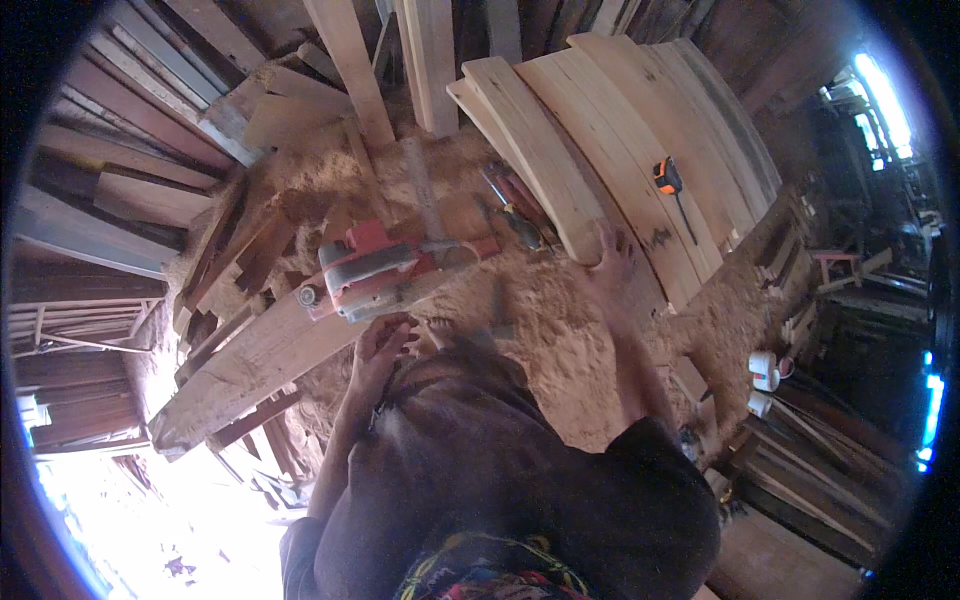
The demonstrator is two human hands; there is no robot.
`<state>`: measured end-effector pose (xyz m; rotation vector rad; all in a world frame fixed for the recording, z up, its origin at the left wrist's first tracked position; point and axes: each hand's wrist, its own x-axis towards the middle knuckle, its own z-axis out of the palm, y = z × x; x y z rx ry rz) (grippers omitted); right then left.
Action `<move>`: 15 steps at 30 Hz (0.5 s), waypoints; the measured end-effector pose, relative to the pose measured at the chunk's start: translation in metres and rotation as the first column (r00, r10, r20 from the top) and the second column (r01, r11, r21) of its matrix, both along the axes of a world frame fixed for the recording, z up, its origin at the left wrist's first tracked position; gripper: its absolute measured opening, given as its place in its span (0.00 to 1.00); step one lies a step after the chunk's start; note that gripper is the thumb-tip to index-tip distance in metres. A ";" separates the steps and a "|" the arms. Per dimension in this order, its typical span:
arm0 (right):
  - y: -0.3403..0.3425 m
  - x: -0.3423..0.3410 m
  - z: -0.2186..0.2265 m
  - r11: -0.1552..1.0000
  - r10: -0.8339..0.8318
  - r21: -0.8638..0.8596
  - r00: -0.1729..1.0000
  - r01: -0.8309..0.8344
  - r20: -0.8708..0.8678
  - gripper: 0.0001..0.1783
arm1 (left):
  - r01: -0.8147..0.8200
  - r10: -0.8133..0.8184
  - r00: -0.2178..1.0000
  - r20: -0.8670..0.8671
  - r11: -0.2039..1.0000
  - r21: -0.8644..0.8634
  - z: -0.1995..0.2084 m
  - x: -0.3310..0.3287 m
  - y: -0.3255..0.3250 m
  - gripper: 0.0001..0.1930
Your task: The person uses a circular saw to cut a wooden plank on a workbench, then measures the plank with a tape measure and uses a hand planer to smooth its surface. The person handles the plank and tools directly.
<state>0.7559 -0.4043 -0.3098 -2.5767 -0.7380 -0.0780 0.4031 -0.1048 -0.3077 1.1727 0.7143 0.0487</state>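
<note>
My right hand (pixel 612 262) reaches forward and grips the near end of a pale wooden board (pixel 535 150), the leftmost of several boards laid side by side. My left hand (pixel 383 345) hovers near my body with loosely bent, parted fingers, and nothing shows in it. Just beyond it a red and grey power tool (pixel 365 270), perhaps a planer, rests by a long plank (pixel 250 375). An orange and black tape measure (pixel 668 176) lies on the boards (pixel 640 130) to the right.
Sawdust (pixel 560 360) covers the ground around me. Hand tools (pixel 515 205) lie left of the gripped board. Upright planks (pixel 430 70) stand at the back, with stacked timber (pixel 140 190) on the left. A white container (pixel 763 371) and more lumber (pixel 820 470) are at right.
</note>
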 end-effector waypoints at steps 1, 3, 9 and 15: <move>0.003 -0.018 -0.008 1.000 0.004 0.029 0.998 -0.005 0.063 0.54 | 0.033 -0.033 0.999 0.038 0.999 -0.005 0.005 0.007 0.001 0.21; 0.011 -0.067 -0.013 0.996 -0.017 0.084 0.992 0.006 0.127 0.52 | 0.106 -0.103 0.989 0.111 0.994 -0.028 0.014 0.023 -0.003 0.23; 0.010 -0.168 -0.010 0.975 -0.063 0.216 0.996 0.047 0.066 0.51 | 0.126 -0.125 0.990 0.061 0.992 -0.009 0.016 0.092 -0.043 0.31; -0.002 -0.209 0.049 0.999 -0.031 -0.035 0.999 0.032 0.037 0.57 | -0.009 0.085 0.972 0.219 0.945 -0.327 -0.009 0.145 -0.056 0.23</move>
